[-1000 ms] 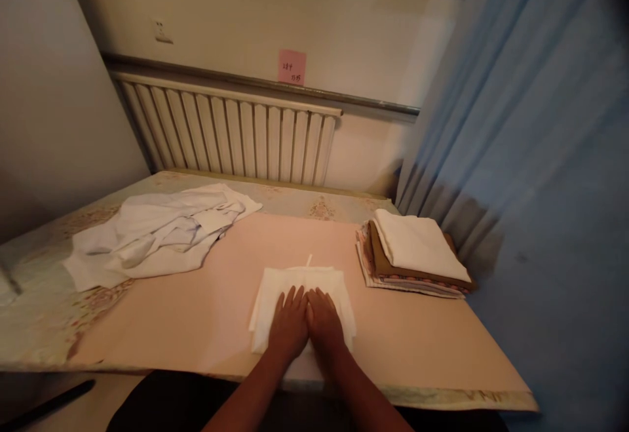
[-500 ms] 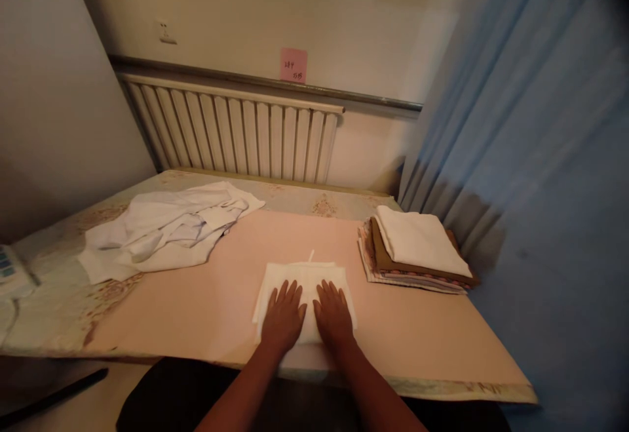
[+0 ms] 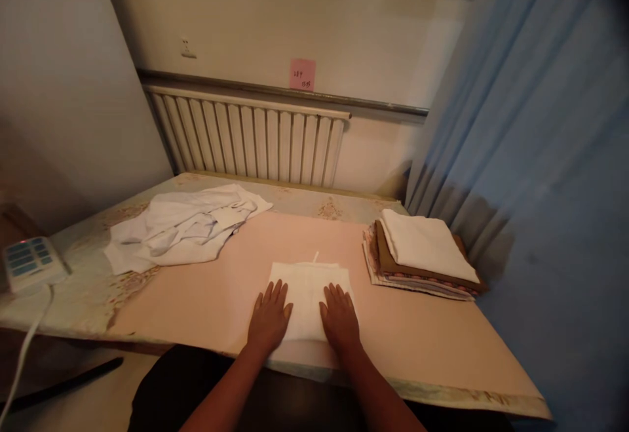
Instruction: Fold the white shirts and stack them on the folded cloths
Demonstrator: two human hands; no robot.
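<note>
A folded white cloth (image 3: pixel 306 301) lies flat on the pink mat (image 3: pixel 206 301) in front of me, with a small white strip (image 3: pixel 315 256) sticking out at its far edge. My left hand (image 3: pixel 269 314) lies palm down over the cloth's left edge, fingers outstretched. On the right side of the cloth rests my right hand (image 3: pixel 340 314), also flat with its fingers stretched forward. Neither hand grips anything. What the cloth is when unfolded cannot be made out.
A stack of folded fabrics (image 3: pixel 422 255), white on top, sits to the right beside a blue curtain (image 3: pixel 531 176). Crumpled white clothing (image 3: pixel 181 225) lies at the left. A white power strip (image 3: pixel 34 265) with a cable is at the far left. Behind the table stands a radiator (image 3: pixel 255 137).
My left hand has slid left, from on the cloth out to its left edge. My right hand has shifted slightly right. The view has turned a little left, showing more of the power strip.
</note>
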